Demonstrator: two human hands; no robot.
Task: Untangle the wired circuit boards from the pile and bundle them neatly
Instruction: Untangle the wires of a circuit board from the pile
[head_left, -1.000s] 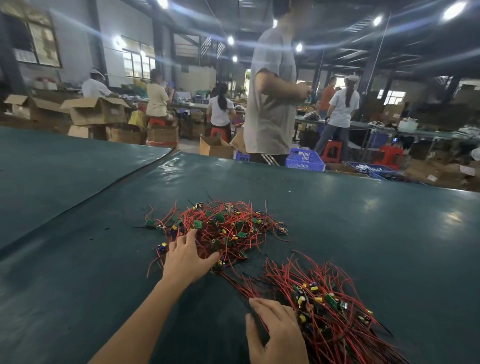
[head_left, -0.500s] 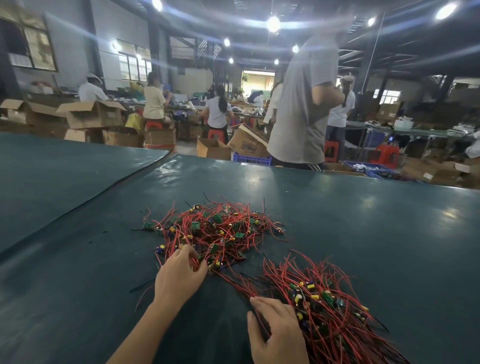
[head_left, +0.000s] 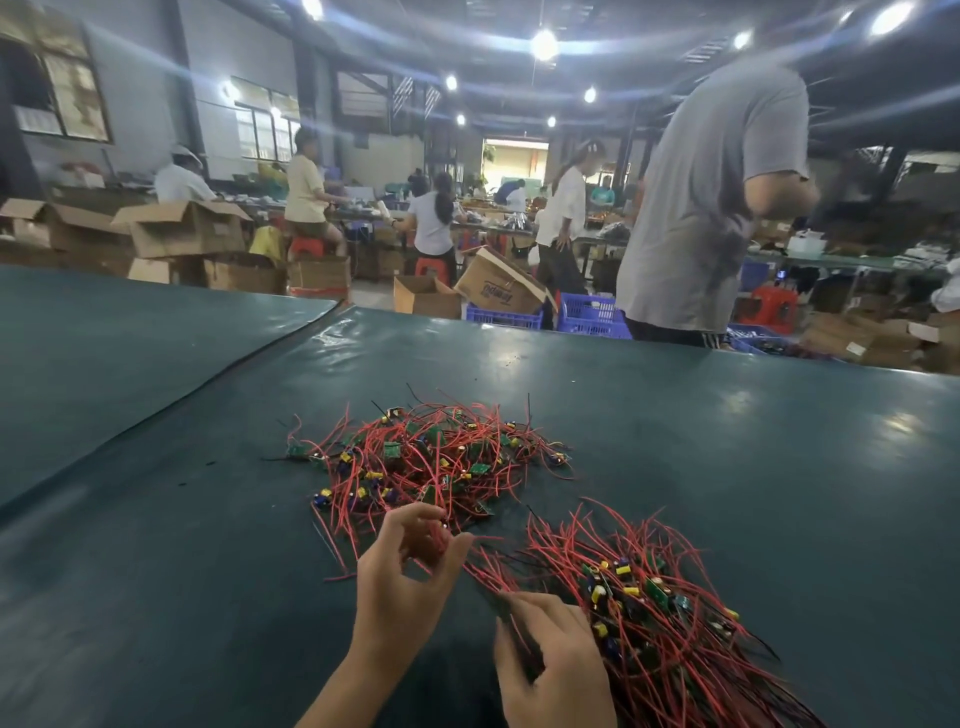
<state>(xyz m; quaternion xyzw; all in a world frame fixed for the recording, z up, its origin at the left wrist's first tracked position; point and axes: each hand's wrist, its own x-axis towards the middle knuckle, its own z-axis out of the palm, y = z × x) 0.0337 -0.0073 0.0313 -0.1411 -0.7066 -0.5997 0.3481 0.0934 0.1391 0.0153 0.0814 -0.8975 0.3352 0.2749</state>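
Two heaps of wired circuit boards lie on the dark green table (head_left: 197, 597): a tangled pile (head_left: 431, 457) farther off and a straighter bundle (head_left: 649, 597) near right. The boards are too many to count. The left hand (head_left: 405, 582) pinches a few red wires (head_left: 438, 535) at the pile's near edge. The right hand (head_left: 558, 665), fingers curled, holds the bundle's wire ends. One person in a grey shirt (head_left: 696, 208) stands beyond the table.

Factory assembly hall: rows of workers (head_left: 434, 223), open cardboard boxes (head_left: 187, 231), blue plastic crates (head_left: 592, 314).
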